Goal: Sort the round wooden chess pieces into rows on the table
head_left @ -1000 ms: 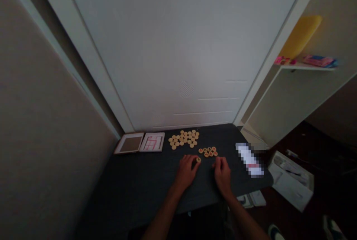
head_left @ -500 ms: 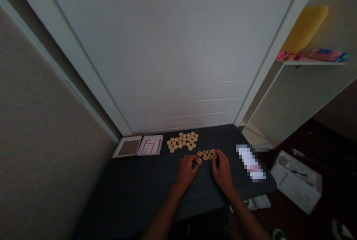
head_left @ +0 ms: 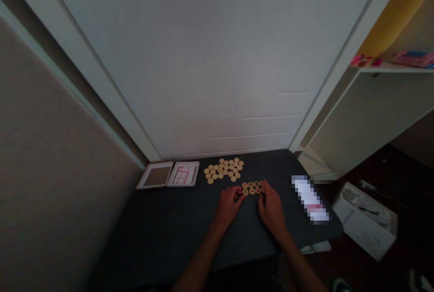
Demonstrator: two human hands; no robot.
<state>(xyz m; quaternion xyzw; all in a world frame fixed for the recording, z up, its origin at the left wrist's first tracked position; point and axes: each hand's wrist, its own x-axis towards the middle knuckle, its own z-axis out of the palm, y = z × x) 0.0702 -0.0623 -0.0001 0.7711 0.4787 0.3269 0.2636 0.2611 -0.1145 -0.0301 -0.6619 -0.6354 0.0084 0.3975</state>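
Observation:
Two short rows of round wooden Chinese chess pieces, with red and dark markings facing up, lie between my hands on the dark table. My left hand is at the rows' left end, its thumb and forefinger closed on the lower-left piece. At the opposite end, my right hand curls its thumb and fingertips against the last pieces, partly covering them. Further back lies a loose cluster of plain-looking pale wooden pieces, their upper faces showing no clear marks.
An open shallow box with a pinkish-lined half stands at the table's back left. On the right lies a pixelated bright object. A white panel rises behind the table. A white box sits on the floor to the right.
The piece at my left fingertips has moved up and right into line with the lower row. My right hand stays at the rows' right end. The camera view has shifted slightly.

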